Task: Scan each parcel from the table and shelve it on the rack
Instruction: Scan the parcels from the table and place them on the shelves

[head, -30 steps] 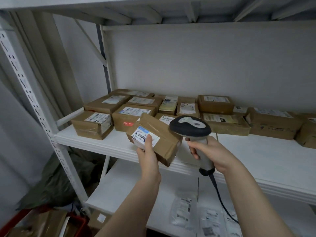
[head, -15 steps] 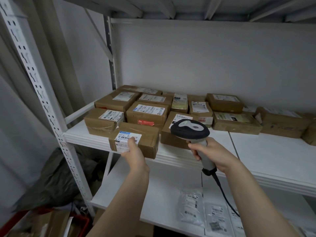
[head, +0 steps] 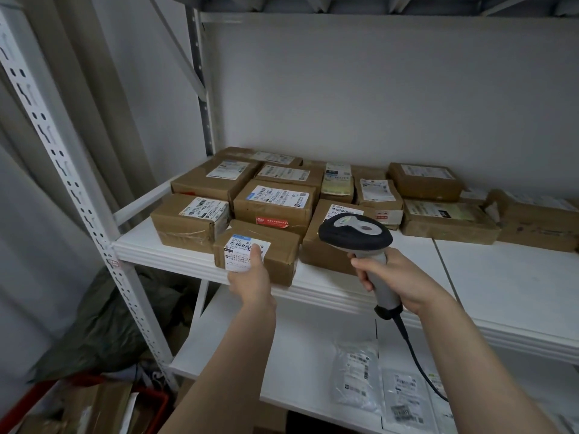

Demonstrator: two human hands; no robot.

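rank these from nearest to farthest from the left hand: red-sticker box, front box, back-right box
1. front box, frontmost, gripped by the left hand.
2. red-sticker box, just behind it.
3. back-right box, at the back, to the right.

Left hand [head: 250, 278] holds parcel [head: 275, 245] on rack shelf [head: 344, 285]; right hand [head: 399, 278] grips scanner [head: 357, 234].

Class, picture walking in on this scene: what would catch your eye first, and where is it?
The black-and-grey scanner, gripped by the right hand, stands out in the centre foreground. Just left of it the left hand holds a brown parcel at the front edge of the white shelf, thumb on its label. Behind, labelled boxes crowd the shelf.
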